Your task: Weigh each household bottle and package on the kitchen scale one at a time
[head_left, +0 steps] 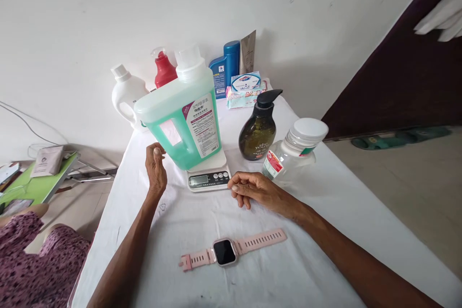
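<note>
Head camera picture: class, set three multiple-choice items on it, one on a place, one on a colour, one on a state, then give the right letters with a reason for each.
1. Where does the green jug stand?
A. on the kitchen scale
B. on the floor
C. on the pink watch

2. What colour is the pump of the dark bottle?
A. white
B. black
C. red

3. How is the right hand?
A. gripping the clear jar
B. lifting the watch
C. resting on the table, holding nothing

Answers: 1 A, the jug's base sits on the scale's platform. 2 B, the pump head is black. 3 C, the fingers lie curled on the white cloth beside the scale, with nothing in them.
</note>
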{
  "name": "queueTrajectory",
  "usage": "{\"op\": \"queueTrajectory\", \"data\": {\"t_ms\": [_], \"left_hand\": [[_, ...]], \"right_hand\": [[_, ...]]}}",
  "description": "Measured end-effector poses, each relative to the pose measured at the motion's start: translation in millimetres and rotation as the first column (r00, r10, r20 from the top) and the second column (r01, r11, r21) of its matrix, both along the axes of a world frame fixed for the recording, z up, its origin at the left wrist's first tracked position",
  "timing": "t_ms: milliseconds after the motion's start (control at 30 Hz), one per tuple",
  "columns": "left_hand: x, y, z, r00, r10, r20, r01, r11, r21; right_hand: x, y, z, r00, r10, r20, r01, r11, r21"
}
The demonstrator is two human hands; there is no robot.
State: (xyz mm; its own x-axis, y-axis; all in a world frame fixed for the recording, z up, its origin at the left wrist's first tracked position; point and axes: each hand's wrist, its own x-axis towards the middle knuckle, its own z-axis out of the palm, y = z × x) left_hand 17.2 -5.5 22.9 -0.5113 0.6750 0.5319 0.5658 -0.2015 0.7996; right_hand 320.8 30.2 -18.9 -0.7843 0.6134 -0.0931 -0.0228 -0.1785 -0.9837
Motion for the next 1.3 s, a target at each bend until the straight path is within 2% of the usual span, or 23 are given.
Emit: {"op": "queueTrajectory", "data": {"t_ms": [67,133,200,267,400,500,633,733,867,1000,1133,1300], "left_hand": [[13,0,18.7,0.996,-0.009,-0.089,0.016,0.997,0.074],[26,3,37.7,0.991,-0.082,-0.105,0.092,0.991,0.094],[37,10,53.3,0.984,-0.17,-0.056,0.176,0.978,0.11],[45,18,63.2,0.976,-0.214,0.041,0.206,0.969,0.139],[51,36,69.8,0.937,-0.216,0.276,0.164,0.966,0.2],[48,49,73.0,0.902,-0.191,0.388,0.111,0.97,0.218],[33,57,82.1,0.893,-0.133,0.429,0.04,0.975,0.219],[13,58,88.4,0.907,-0.053,0.418,-0.061,0.965,0.255],[-24,59,89.4,0.889,0.063,0.454,-0.21,0.936,0.282],[-61,62,81.6,0.863,0.138,0.485,-0.303,0.91,0.282],[-84,69,71.1,0.863,0.182,0.472,-0.345,0.894,0.286],[-103,81,59.7,0.86,0.187,0.474,-0.344,0.9,0.269]], "right_hand": [[0,0,-0.5,1.0,0.003,0.009,-0.003,1.0,-0.002],[0,0,-0.5,1.0,0.001,0.026,-0.001,1.0,-0.005],[1,0,0.4,0.999,0.0,0.05,0.0,1.0,0.001],[2,1,1.2,0.998,0.005,0.07,-0.007,1.0,0.015],[3,2,-1.3,0.997,0.021,0.073,-0.022,1.0,0.01],[3,3,-5.1,0.998,0.017,0.056,-0.016,1.0,-0.025],[3,4,-3.3,0.999,0.015,0.052,-0.013,0.999,-0.04],[3,3,0.7,0.998,0.007,0.057,-0.005,0.999,-0.045],[3,4,0.2,0.999,0.005,0.054,-0.002,0.999,-0.053],[2,4,-1.8,0.998,0.007,0.057,-0.003,0.997,-0.074],[2,5,-1.8,0.998,0.008,0.068,-0.002,0.996,-0.087],[3,6,-5.2,0.995,0.016,0.103,-0.007,0.996,-0.084]]}}
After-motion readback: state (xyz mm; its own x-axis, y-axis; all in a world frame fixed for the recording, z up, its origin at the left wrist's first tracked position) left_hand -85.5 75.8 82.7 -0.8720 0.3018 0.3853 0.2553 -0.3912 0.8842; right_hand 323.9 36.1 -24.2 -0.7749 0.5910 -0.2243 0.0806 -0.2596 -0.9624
